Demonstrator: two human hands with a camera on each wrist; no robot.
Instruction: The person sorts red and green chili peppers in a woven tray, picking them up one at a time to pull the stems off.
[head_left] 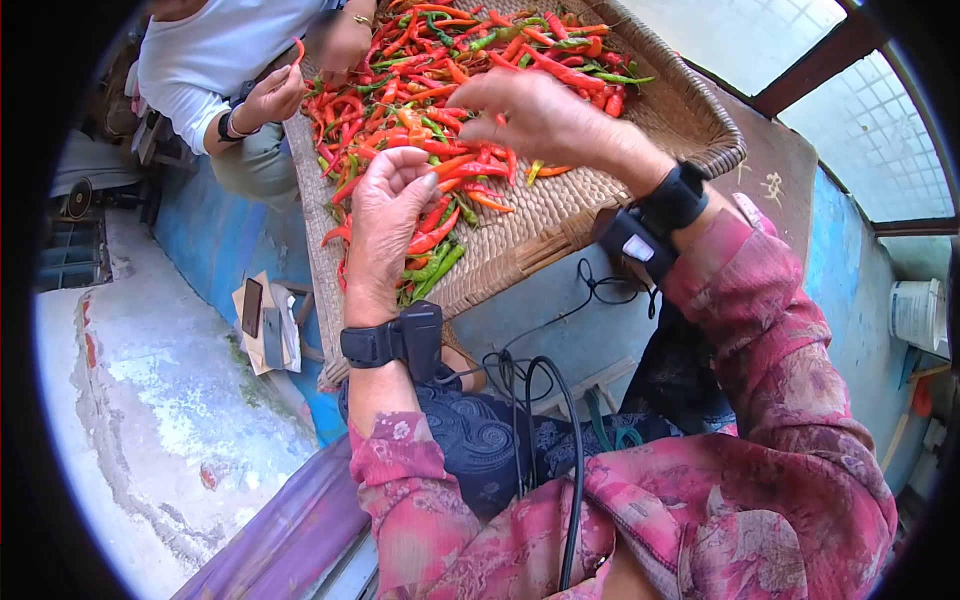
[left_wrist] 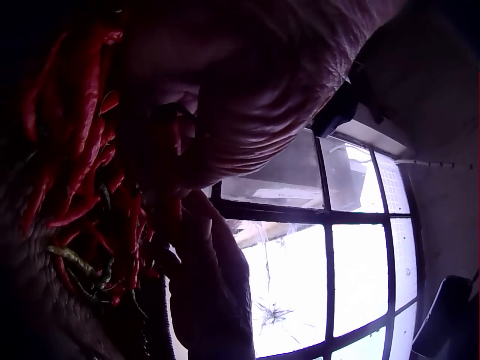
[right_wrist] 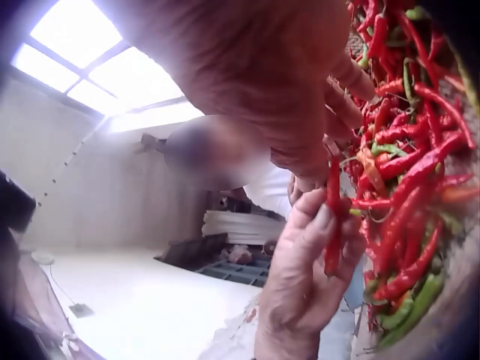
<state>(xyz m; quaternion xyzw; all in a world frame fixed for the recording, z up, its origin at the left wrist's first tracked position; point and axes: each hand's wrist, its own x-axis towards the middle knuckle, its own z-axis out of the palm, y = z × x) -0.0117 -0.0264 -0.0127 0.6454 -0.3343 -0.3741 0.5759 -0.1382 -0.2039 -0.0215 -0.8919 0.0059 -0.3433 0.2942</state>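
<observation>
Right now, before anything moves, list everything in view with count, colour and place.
peppers: many, mostly red, some green or orange, in the tray
tray: one, tan, in front of the wearer
other person: one, white top, upper left
phone: one, dark, on the stack
stack: one, tan and white, left of the tray
bucket: one, white, far right
panes: several, pale, upper right
cloth: one, purple, lower left
cables: several, black, over the lap
wrist units: two, black, on the wearer's wrists
sleeves: two, pink patterned, on the arms
left hand: one, bare, pinching a red pepper
right hand: one, bare, above the peppers
</observation>
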